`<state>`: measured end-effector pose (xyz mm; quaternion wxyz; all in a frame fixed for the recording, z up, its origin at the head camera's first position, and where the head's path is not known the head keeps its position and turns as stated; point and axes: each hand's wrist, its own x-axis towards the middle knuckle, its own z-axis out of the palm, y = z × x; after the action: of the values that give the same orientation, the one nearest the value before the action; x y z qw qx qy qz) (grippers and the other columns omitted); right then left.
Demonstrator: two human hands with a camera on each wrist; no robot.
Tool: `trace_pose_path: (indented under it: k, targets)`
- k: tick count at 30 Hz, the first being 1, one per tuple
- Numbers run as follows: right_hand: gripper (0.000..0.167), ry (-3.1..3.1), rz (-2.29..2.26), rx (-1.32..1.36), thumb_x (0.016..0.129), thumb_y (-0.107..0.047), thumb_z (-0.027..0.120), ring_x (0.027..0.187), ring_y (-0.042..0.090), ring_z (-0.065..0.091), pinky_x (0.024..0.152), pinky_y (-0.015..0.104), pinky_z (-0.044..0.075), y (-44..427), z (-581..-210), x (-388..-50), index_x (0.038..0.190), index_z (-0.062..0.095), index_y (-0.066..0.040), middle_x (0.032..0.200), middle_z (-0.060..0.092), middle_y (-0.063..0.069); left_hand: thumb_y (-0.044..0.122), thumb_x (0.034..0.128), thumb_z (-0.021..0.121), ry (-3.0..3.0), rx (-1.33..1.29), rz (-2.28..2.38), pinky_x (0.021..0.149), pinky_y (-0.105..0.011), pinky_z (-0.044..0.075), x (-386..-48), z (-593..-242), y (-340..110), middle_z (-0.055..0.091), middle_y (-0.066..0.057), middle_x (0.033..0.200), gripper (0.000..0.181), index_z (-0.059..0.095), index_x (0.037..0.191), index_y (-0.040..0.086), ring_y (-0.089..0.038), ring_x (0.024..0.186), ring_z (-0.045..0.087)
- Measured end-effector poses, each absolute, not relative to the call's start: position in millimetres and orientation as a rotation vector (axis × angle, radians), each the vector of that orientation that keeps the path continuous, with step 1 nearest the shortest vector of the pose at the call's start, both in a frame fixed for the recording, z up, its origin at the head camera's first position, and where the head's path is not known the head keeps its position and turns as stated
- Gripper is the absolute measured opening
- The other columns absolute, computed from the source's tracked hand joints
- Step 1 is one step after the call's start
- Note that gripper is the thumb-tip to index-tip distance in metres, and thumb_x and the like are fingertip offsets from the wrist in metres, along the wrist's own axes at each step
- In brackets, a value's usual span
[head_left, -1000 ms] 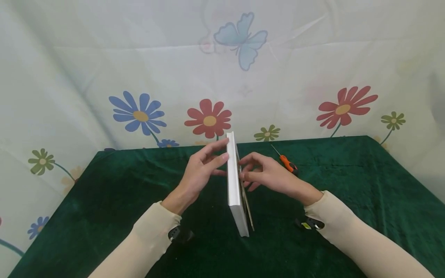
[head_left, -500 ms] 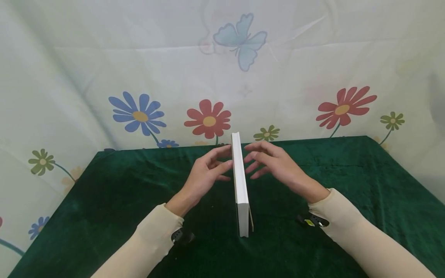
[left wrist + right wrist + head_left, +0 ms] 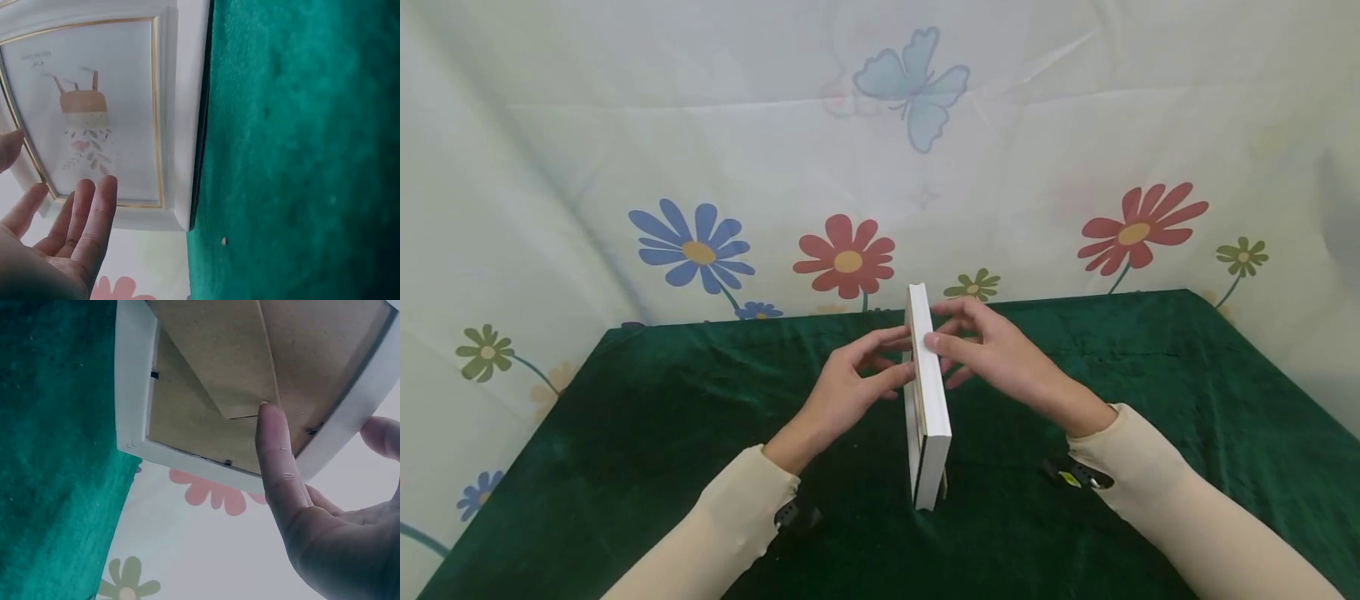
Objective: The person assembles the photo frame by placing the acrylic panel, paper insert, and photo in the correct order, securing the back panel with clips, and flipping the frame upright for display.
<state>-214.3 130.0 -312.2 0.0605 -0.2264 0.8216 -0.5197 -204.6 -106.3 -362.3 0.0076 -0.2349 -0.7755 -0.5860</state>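
A white picture frame [image 3: 932, 383] stands on its edge on the green cloth, seen almost edge-on in the head view. Its front [image 3: 169, 112], with a gold inner border and a printed vase drawing, faces my left hand [image 3: 857, 379]. That hand's fingers are extended at the front face, its thumb near the rim. On the other side, my right hand [image 3: 1000, 354] has its thumb on the white rim, while its index fingertip lies at the brown stand flap [image 3: 225, 356] on the backing board [image 3: 187, 415]. Some right-hand fingers are hidden behind the frame.
Dark green cloth [image 3: 640, 433] covers the table. Behind it hangs a pale curtain [image 3: 1037, 150] printed with flowers and a butterfly. Black straps [image 3: 1078, 475] sit at both wrists.
The picture frame has shifted right and turned, showing more of its front side. My right hand drew off the back, then came onto the rim. The orange-handled screwdriver is now hidden from view.
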Motion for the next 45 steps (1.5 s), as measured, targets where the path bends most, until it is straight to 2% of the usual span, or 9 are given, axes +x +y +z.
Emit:
trace_pose_path:
  k: [6, 10, 13, 19, 24, 36, 45]
  targets:
    - [0.062, 2.531, -1.553, -0.706, 0.107, -0.025, 0.064, 0.102, 0.033, 0.071, 0.082, 0.046, 0.064, 135, -309, -215, 0.160, 0.037, -0.008, 0.133, 0.059, 0.023, 0.031, 0.1001, 0.078, -2.583, -0.580, -1.779, 0.085, -0.038, 0.064, -208, -372, -103, 0.064, -0.007, 0.143, 0.058, 0.058, 0.152, 0.017, -0.024, 0.107, 0.071]
    - [0.058, 2.574, -1.495, -0.691, 0.107, -0.024, 0.061, 0.103, 0.035, 0.070, 0.083, 0.047, 0.064, 136, -306, -214, 0.161, 0.041, -0.015, 0.132, 0.059, 0.021, 0.029, 0.0990, 0.079, -2.717, -0.384, -1.796, 0.084, -0.039, 0.064, -212, -380, -105, 0.065, -0.014, 0.138, 0.057, 0.059, 0.149, 0.012, -0.026, 0.103, 0.073]
    - [0.054, 2.622, -1.436, -0.679, 0.106, -0.023, 0.058, 0.100, 0.034, 0.071, 0.083, 0.049, 0.064, 137, -305, -213, 0.158, 0.046, -0.015, 0.132, 0.059, 0.020, 0.027, 0.0985, 0.080, -2.781, -0.312, -1.811, 0.085, -0.040, 0.064, -213, -384, -108, 0.066, -0.015, 0.134, 0.055, 0.060, 0.146, 0.008, -0.026, 0.101, 0.074]
    - [0.049, 2.771, -1.327, -0.676, 0.108, -0.031, 0.060, 0.091, 0.028, 0.073, 0.079, 0.043, 0.064, 140, -303, -211, 0.151, 0.053, -0.010, 0.130, 0.063, 0.020, 0.028, 0.0994, 0.078, -2.853, -0.416, -1.838, 0.085, -0.038, 0.064, -215, -388, -109, 0.071, -0.012, 0.121, 0.053, 0.062, 0.143, 0.004, -0.023, 0.097, 0.074]
    - [0.055, 2.839, -1.269, -0.644, 0.105, -0.040, 0.067, 0.084, 0.025, 0.072, 0.073, 0.039, 0.064, 140, -302, -210, 0.149, 0.052, -0.010, 0.119, 0.065, 0.019, 0.030, 0.0990, 0.079, -2.876, -0.445, -1.843, 0.084, -0.038, 0.064, -215, -389, -109, 0.072, -0.011, 0.118, 0.056, 0.061, 0.144, 0.003, -0.023, 0.095, 0.075]
    - [0.056, 2.848, -1.346, -0.572, 0.104, -0.021, 0.066, 0.078, 0.026, 0.073, 0.066, 0.038, 0.063, 139, -305, -211, 0.153, 0.046, -0.005, 0.114, 0.067, 0.024, 0.025, 0.1005, 0.077, -2.826, -0.382, -1.902, 0.083, -0.040, 0.065, -215, -390, -112, 0.073, -0.013, 0.119, 0.059, 0.053, 0.150, 0.003, -0.025, 0.095, 0.075]
    - [0.054, 2.764, -1.486, -0.522, 0.106, -0.019, 0.063, 0.080, 0.026, 0.075, 0.069, 0.032, 0.062, 140, -307, -216, 0.155, 0.045, -0.005, 0.111, 0.071, 0.021, 0.012, 0.1022, 0.069, -2.667, -0.317, -1.953, 0.077, -0.042, 0.066, -217, -390, -112, 0.072, -0.015, 0.118, 0.054, 0.050, 0.153, 0.006, -0.028, 0.096, 0.075]
